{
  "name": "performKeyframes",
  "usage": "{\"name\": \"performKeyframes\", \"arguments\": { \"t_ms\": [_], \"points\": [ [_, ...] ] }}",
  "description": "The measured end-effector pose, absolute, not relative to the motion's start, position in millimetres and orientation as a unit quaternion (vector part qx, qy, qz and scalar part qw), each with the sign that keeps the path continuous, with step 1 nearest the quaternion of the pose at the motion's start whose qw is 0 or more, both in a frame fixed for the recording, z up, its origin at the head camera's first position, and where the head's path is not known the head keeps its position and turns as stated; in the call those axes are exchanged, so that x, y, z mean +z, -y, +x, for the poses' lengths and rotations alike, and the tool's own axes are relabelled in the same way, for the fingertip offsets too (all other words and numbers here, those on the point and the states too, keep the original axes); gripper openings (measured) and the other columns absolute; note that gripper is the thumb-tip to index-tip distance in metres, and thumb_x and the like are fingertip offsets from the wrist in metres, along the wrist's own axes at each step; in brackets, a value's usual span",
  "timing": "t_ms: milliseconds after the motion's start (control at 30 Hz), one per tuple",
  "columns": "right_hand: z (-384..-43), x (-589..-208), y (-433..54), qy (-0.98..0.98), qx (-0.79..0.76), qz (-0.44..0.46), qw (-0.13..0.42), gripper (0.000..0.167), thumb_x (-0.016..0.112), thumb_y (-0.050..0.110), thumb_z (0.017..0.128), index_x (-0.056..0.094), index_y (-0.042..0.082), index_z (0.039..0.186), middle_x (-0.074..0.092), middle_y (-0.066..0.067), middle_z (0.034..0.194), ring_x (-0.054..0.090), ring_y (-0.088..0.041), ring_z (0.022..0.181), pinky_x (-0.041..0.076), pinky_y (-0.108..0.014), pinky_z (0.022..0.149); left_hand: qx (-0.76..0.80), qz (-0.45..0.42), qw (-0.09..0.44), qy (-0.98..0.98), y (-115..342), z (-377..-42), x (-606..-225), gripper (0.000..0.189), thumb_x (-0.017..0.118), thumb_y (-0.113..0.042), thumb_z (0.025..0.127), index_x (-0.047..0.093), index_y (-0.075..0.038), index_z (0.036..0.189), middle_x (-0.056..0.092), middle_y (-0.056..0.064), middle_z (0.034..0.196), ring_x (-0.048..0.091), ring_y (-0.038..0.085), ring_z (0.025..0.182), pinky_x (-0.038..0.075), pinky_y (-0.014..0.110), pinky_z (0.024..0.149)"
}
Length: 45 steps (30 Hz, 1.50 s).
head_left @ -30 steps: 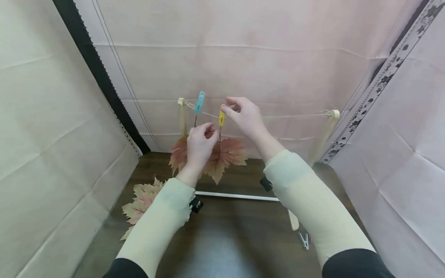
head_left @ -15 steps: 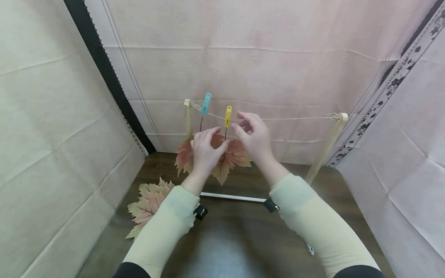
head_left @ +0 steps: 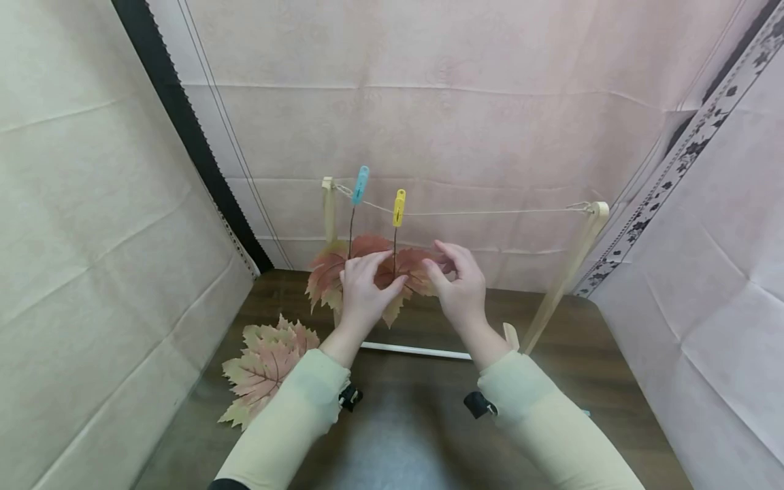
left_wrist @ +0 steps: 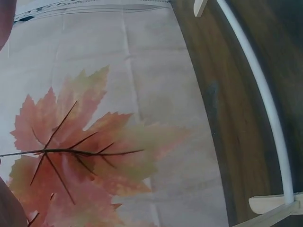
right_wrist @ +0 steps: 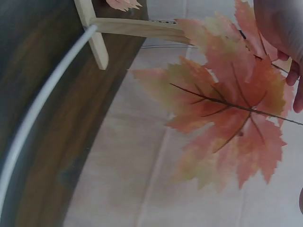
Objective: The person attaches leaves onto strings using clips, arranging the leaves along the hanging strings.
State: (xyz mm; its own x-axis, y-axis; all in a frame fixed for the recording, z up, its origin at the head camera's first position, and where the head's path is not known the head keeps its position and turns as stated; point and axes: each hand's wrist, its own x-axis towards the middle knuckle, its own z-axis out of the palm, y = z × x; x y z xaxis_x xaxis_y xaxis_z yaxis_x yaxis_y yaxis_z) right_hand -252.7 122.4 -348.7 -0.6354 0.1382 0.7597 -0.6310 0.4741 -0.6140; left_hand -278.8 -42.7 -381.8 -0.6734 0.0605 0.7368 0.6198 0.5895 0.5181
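Observation:
Two orange-red artificial maple leaves hang by their stems from a string (head_left: 490, 213). A blue clothespin (head_left: 360, 185) holds the left leaf (head_left: 324, 272), and a yellow clothespin (head_left: 399, 207) the right leaf (right_wrist: 251, 109). My left hand (head_left: 366, 291) is in front of the leaves, thumb and fingers apart, covering part of both. Beside the right leaf's outer edge is my right hand (head_left: 462, 289), its fingers loosely bent with nothing seen between them. Whether either hand touches a leaf is hard to tell. In the left wrist view the right leaf (left_wrist: 61, 151) shows its dark veins.
The string runs between two wooden posts (head_left: 566, 272), joined low down by a white rod (head_left: 416, 350). More maple leaves (head_left: 266, 371), paler, lie on the dark wooden table (head_left: 404, 435) at the left. Pale cloth walls (head_left: 459, 122) stand around the back and sides.
My right hand has let go of the yellow clothespin and moved down beside the right leaf. My left hand has lowered and its fingers have spread. The yellow clothespin stays on the string.

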Motion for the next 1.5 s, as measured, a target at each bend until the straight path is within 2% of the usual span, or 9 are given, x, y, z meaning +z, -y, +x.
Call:
{"name": "performKeyframes", "arguments": {
  "t_ms": [233, 467, 600, 767, 933, 1200, 1500],
  "points": [
    [-248.5, -369.3, -129.7, 0.755, 0.51, 0.13, 0.39, 0.033, 0.074, 0.007, 0.08, 0.066, -0.002, 0.11, 0.065, -0.015, 0.1, 0.058, -0.023, 0.074, 0.049, -0.034, 0.066, -0.413, -0.202, 0.346, 0.818, 43.5, -274.1, -392.3, 0.042, 0.076, -0.027, 0.079, 0.065, -0.01, 0.115, 0.064, 0.002, 0.115, 0.046, 0.025, 0.096, 0.028, 0.048, 0.084],
    [-243.0, -394.4, -136.0, 0.755, 0.543, 0.086, 0.357, 0.031, 0.073, 0.008, 0.081, 0.066, -0.002, 0.11, 0.064, -0.014, 0.1, 0.06, -0.012, 0.079, 0.047, -0.017, 0.067, -0.408, -0.172, 0.339, 0.83, 45.1, -264.7, -411.4, 0.041, 0.076, -0.027, 0.079, 0.065, -0.009, 0.114, 0.064, 0.004, 0.114, 0.046, 0.027, 0.097, 0.029, 0.048, 0.084],
    [-240.6, -406.8, -137.0, 0.753, 0.549, 0.087, 0.351, 0.03, 0.072, 0.011, 0.083, 0.066, -0.002, 0.11, 0.064, -0.014, 0.1, 0.06, -0.012, 0.08, 0.047, -0.016, 0.067, -0.391, -0.169, 0.332, 0.842, 47.3, -261.3, -424.8, 0.041, 0.077, -0.026, 0.078, 0.066, -0.011, 0.115, 0.064, 0.002, 0.114, 0.048, 0.026, 0.096, 0.032, 0.046, 0.08],
    [-237.7, -424.6, -136.7, 0.777, 0.519, 0.097, 0.344, 0.031, 0.072, 0.012, 0.083, 0.066, 0.0, 0.111, 0.063, -0.01, 0.102, 0.061, -0.017, 0.08, 0.048, -0.018, 0.066, -0.381, -0.172, 0.314, 0.853, 50.9, -256.1, -444.9, 0.042, 0.078, -0.025, 0.076, 0.066, -0.009, 0.113, 0.065, 0.004, 0.113, 0.049, 0.027, 0.093, 0.033, 0.045, 0.076],
    [-235.3, -439.2, -137.4, 0.79, 0.5, 0.103, 0.34, 0.032, 0.073, 0.011, 0.082, 0.066, -0.001, 0.111, 0.063, -0.008, 0.104, 0.062, -0.021, 0.08, 0.051, -0.024, 0.067, -0.386, -0.172, 0.293, 0.858, 55.9, -251.7, -458.8, 0.043, 0.077, -0.025, 0.077, 0.065, -0.008, 0.114, 0.064, 0.005, 0.114, 0.048, 0.027, 0.093, 0.031, 0.048, 0.082],
    [-228.0, -460.8, -142.9, 0.816, 0.47, 0.094, 0.324, 0.032, 0.074, 0.008, 0.081, 0.067, 0.003, 0.111, 0.063, -0.008, 0.105, 0.061, -0.017, 0.078, 0.052, -0.026, 0.065, -0.379, -0.172, 0.273, 0.867, 67.0, -249.6, -474.0, 0.042, 0.077, -0.024, 0.078, 0.065, -0.008, 0.115, 0.065, 0.007, 0.112, 0.055, 0.028, 0.097, 0.035, 0.042, 0.074],
    [-215.2, -491.4, -155.0, 0.839, 0.449, 0.058, 0.301, 0.033, 0.075, 0.008, 0.079, 0.067, 0.002, 0.111, 0.064, -0.009, 0.106, 0.061, -0.021, 0.088, 0.052, -0.035, 0.071, -0.363, -0.16, 0.225, 0.89, 81.2, -245.6, -491.2, 0.042, 0.077, -0.025, 0.078, 0.066, -0.008, 0.115, 0.065, 0.007, 0.113, 0.057, 0.029, 0.096, 0.039, 0.043, 0.075]
  ]
}}
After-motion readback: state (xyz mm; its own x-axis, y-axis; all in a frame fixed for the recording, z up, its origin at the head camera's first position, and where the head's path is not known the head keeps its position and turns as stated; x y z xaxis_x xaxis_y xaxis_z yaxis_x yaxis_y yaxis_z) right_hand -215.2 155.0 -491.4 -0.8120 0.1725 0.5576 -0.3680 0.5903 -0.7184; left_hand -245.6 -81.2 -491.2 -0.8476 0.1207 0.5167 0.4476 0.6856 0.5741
